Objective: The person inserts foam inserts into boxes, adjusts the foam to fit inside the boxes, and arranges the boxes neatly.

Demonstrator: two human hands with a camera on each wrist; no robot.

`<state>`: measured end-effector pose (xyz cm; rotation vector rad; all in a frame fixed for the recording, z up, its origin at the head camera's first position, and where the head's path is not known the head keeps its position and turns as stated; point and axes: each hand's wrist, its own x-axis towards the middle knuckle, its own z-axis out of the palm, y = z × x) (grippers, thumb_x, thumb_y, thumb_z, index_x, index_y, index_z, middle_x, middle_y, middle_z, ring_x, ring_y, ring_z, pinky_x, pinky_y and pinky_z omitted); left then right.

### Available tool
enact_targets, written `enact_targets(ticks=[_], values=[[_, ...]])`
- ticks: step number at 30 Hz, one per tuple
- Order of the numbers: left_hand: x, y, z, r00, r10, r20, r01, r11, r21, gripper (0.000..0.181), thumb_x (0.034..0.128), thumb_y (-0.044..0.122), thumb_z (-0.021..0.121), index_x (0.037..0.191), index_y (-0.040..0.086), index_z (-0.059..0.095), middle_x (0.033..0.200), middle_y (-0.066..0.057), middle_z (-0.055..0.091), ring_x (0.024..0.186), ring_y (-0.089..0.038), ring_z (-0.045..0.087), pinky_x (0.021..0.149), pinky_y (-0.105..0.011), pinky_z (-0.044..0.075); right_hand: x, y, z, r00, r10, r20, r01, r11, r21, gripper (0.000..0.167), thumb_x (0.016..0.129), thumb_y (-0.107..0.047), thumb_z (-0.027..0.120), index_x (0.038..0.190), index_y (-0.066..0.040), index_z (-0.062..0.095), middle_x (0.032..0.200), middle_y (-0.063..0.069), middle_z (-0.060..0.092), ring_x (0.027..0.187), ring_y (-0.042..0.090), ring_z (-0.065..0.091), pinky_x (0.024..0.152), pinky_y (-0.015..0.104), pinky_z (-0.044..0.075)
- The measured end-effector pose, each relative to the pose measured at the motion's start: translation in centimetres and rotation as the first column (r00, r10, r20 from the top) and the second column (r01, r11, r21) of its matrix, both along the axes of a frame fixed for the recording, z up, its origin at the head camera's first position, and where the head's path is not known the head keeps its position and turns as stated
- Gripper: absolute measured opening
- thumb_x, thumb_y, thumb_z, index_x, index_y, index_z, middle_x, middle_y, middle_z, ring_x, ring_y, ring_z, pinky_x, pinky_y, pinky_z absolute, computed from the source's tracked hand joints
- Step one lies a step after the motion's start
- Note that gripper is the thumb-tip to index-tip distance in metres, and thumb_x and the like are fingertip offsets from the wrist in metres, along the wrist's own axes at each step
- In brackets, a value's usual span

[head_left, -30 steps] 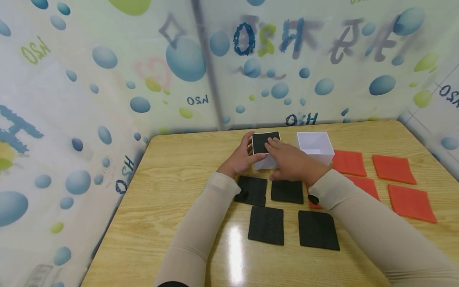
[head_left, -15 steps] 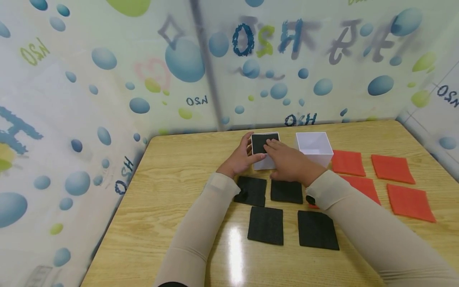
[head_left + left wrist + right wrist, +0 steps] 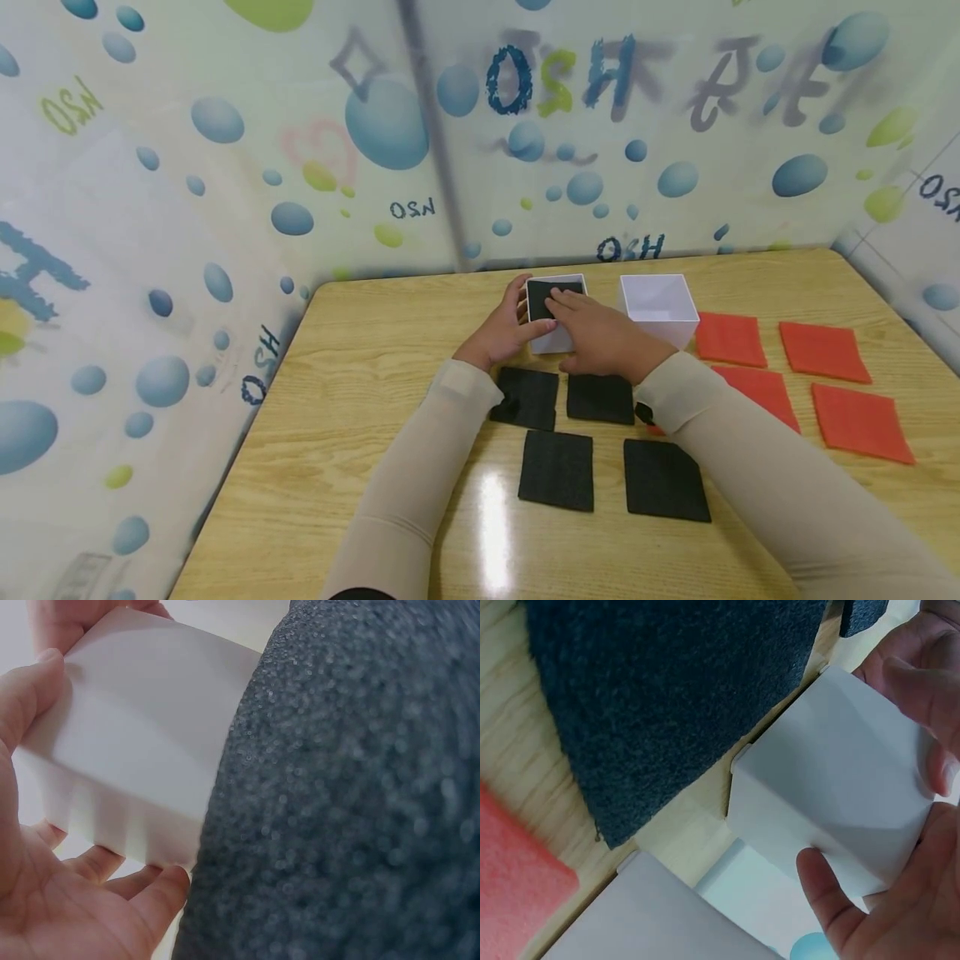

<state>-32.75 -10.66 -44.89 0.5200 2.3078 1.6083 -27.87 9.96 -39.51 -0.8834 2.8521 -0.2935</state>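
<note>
A white square box [image 3: 550, 342] stands near the back of the table, with a black felt square [image 3: 540, 298] lying inside its top, a little below the rim. My left hand [image 3: 495, 332] grips this box, its fingers along the left wall and its thumb across the front; the left wrist view shows the fingers spread on the wall [image 3: 112, 817]. Over the box, my right hand [image 3: 607, 337] presses the felt with straight fingers, and in the right wrist view one digit of the hand [image 3: 922, 892] touches the box's side [image 3: 780, 825]. The right hand covers part of the felt.
A second white box [image 3: 671, 333] stands just to the right, nothing visible inside. Several black felt squares [image 3: 557, 472] lie in front of the boxes. Several red felt squares [image 3: 862, 421] lie at the right, some partly under the right forearm. A patterned wall covering [image 3: 585, 167] rises behind.
The right fingers have shifted slightly left over the felt, whose far edge now sits a little lower in the box. The left hand keeps its place.
</note>
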Motion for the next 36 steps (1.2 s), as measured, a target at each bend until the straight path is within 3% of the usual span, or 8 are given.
enact_targets(ticks=[8, 16, 23, 36], values=[[-0.1, -0.1, -0.1, 1.000, -0.003, -0.001, 0.003, 1.000, 0.003, 0.096, 0.0987, 0.034, 0.075, 0.168, 0.029, 0.008, 0.174, -0.015, 0.019, 0.161, -0.038, 0.023, 0.129, -0.050, 0.025, -0.4, -0.1, 0.2, 1.000, 0.028, -0.007, -0.028, 1.000, 0.011, 0.096, 0.087, -0.029, 0.086, 0.163, -0.001, 0.034, 0.172, 0.019, 0.028, 0.159, 0.038, 0.027, 0.127, 0.053, 0.027], [-0.2, -0.1, -0.2, 1.000, -0.016, -0.013, 0.016, 1.000, 0.014, 0.097, 0.0995, 0.031, 0.074, 0.169, 0.022, 0.006, 0.172, -0.017, 0.021, 0.160, -0.040, 0.024, 0.128, -0.052, 0.027, -0.4, -0.7, 0.7, 1.000, -0.004, 0.024, 0.002, 0.998, 0.058, 0.094, 0.087, -0.029, 0.086, 0.162, -0.001, 0.037, 0.170, 0.019, 0.032, 0.158, 0.039, 0.030, 0.126, 0.054, 0.029], [0.0, 0.0, -0.1, 1.000, 0.002, -0.003, -0.002, 1.000, 0.012, 0.094, 0.0996, 0.030, 0.074, 0.167, 0.028, 0.009, 0.172, -0.015, 0.022, 0.160, -0.039, 0.025, 0.128, -0.050, 0.027, -0.7, -1.1, 0.7, 0.999, -0.034, 0.037, 0.030, 0.995, 0.098, 0.093, 0.086, -0.031, 0.087, 0.161, -0.002, 0.039, 0.169, 0.018, 0.034, 0.157, 0.040, 0.032, 0.125, 0.055, 0.029], [0.1, 0.1, 0.1, 1.000, 0.001, -0.003, -0.001, 1.000, 0.015, 0.093, 0.1002, 0.028, 0.074, 0.167, 0.028, 0.008, 0.172, -0.014, 0.023, 0.160, -0.038, 0.025, 0.128, -0.050, 0.027, -0.5, -1.3, 0.9, 0.998, -0.050, 0.037, 0.046, 0.994, 0.097, 0.087, 0.087, -0.028, 0.085, 0.159, 0.001, 0.043, 0.167, 0.021, 0.038, 0.156, 0.042, 0.033, 0.126, 0.055, 0.027]])
